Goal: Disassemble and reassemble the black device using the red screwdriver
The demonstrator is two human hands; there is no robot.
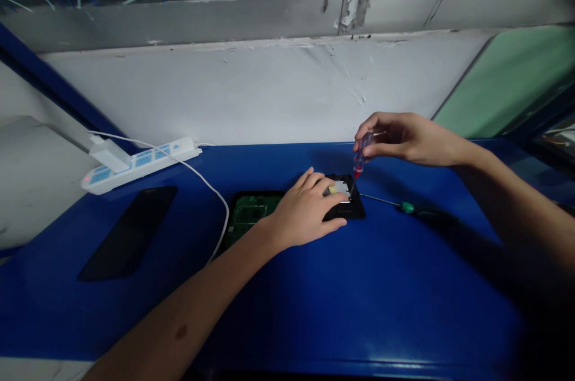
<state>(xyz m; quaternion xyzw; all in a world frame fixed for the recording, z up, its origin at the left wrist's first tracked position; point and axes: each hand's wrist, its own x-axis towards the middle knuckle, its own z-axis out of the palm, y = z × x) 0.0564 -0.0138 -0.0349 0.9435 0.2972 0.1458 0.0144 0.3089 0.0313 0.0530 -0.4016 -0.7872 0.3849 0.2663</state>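
My left hand (309,207) lies spread over a small black device part (357,210), its fingers on the left side of it. A pale metal plate shows in the middle of that part, partly hidden by my fingers. Pinched in my right hand (399,138) is a screwdriver (365,150) with a clear purple handle and a red collar. Its shaft points down at the right edge of the metal plate; whether the tip sits in a screw I cannot tell. Left of my left hand, partly under my forearm, is a black case with a green circuit board (256,213).
A second screwdriver (406,207) with a green collar lies on the blue table (359,303), right of the part. At the left are a white power strip (148,159) with a charger and white cable, and a black phone (130,234). A white wall (251,93) stands behind.
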